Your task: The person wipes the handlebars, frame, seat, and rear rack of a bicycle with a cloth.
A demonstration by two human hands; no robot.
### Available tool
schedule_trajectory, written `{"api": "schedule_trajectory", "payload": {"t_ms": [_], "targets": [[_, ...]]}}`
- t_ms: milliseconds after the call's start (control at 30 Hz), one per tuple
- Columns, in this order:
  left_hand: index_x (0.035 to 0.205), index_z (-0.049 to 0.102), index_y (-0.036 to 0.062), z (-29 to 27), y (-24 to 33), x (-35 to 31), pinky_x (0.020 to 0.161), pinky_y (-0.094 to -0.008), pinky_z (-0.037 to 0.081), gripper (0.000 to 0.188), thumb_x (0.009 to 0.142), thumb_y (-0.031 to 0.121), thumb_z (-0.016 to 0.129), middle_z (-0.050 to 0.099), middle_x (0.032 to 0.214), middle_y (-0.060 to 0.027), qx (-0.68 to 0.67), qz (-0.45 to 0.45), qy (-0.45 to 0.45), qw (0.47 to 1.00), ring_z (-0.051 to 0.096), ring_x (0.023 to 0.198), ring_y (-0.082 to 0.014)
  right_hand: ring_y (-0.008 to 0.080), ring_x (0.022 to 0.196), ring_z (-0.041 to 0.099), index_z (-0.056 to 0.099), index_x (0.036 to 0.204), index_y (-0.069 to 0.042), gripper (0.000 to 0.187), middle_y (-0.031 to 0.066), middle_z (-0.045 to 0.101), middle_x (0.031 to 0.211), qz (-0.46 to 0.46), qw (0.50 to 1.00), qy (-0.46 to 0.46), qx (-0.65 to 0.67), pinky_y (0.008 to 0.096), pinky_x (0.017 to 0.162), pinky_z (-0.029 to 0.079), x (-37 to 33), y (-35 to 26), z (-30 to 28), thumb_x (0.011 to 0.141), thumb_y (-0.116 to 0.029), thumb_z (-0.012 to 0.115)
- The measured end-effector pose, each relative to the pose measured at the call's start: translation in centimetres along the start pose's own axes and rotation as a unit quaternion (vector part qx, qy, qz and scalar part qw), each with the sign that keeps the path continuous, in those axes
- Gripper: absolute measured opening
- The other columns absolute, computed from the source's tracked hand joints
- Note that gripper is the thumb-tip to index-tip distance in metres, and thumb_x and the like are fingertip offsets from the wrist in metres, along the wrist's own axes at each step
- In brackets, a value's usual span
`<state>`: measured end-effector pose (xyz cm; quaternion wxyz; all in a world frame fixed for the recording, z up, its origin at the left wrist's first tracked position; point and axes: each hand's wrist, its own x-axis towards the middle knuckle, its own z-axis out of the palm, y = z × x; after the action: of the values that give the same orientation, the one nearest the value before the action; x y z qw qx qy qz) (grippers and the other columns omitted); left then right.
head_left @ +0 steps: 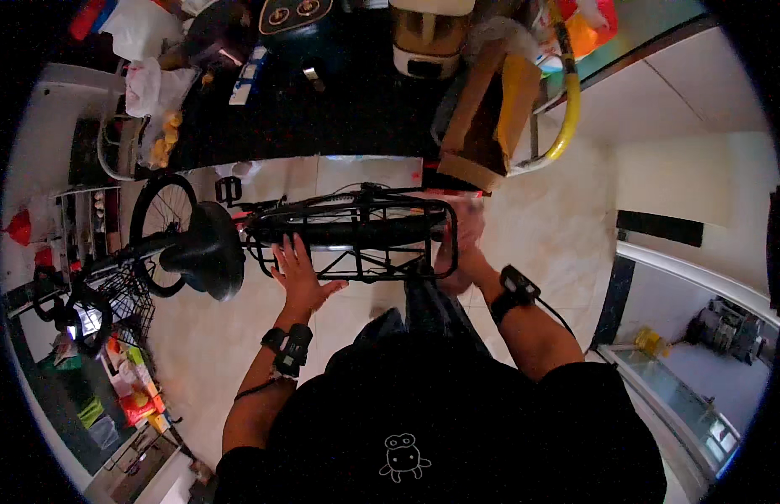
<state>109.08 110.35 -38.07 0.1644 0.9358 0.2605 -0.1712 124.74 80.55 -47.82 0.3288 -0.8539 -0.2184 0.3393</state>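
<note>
A bicycle (226, 244) lies across the middle of the view on a pale tiled floor (558, 202), front end toward the left, between a dark table (222, 134) and the person's body. At far left, its wire basket (125, 298) and handlebar run together in dark, bent shapes near the rim, hard to separate. Next come the front wheel (138, 223) and the broad black saddle (209, 260), which looks padded and probably gives a little under pressure. Behind it, the left hand (297, 277) lies at the near side of the rear rack (361, 256), fingers straight and spread, thumb held out, not wrapped around anything. The rack appears to be stiff metal tubing, slim enough to close a hand around; the bicycle as a whole is likely heavy, sturdy rather than fragile, and apt to roll or tip. The rack's outer rail and the saddle seem the soundest holds; the basket wire looks weaker. The rear wheel is mostly hidden beneath the rack. At the right, the right hand (462, 235) is at the rack's back end, so blurred that one cannot tell whether its fingers grasp the rail. A cardboard box (491, 118) sits beyond it.
</note>
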Motion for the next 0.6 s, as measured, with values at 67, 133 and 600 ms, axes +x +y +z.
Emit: {"api": "schedule_trajectory", "payload": {"t_ms": [67, 133, 600], "targets": [[0.138, 0.004, 0.0031, 0.4, -0.4, 0.1, 0.093, -0.0673, 0.004, 0.122, 0.053, 0.057, 0.073, -0.001, 0.143, -0.0200, -0.008, 0.012, 0.006, 1.000, -0.008, 0.131, -0.0399, 0.0275, 0.100, 0.049, 0.030, 0.129, -0.002, 0.054, 0.0184, 0.045, 0.120, -0.048, 0.989, 0.030, 0.135, 0.0364, 0.092, 0.035, -3.0, 1.8, 2.8, 0.086, -0.031, 0.046], [0.138, 0.007, 0.0044, 0.6, -1.4, 0.0, 0.094, -0.0661, 0.005, 0.114, 0.058, 0.052, 0.072, 0.000, 0.143, -0.0202, -0.028, 0.046, 0.030, 0.998, -0.005, 0.131, -0.0396, 0.0245, 0.099, 0.048, 0.040, 0.122, -0.004, 0.044, 0.0163, 0.048, 0.113, 0.086, 0.954, -0.026, 0.286, 0.0409, 0.089, 0.037, -4.7, -0.7, 2.5, 0.088, -0.033, 0.044], [0.136, 0.014, 0.0019, 2.9, -4.9, -16.9, 0.102, -0.0315, 0.026, 0.090, 0.071, 0.028, 0.070, 0.023, 0.139, -0.0178, -0.307, 0.095, -0.095, 0.942, 0.028, 0.127, -0.0285, 0.0220, 0.096, 0.053, 0.046, 0.117, -0.004, 0.035, 0.0099, 0.052, 0.112, -0.118, 0.829, -0.307, 0.452, 0.0365, 0.083, 0.043, -10.0, -9.1, 11.9, 0.088, -0.023, 0.047]]}}
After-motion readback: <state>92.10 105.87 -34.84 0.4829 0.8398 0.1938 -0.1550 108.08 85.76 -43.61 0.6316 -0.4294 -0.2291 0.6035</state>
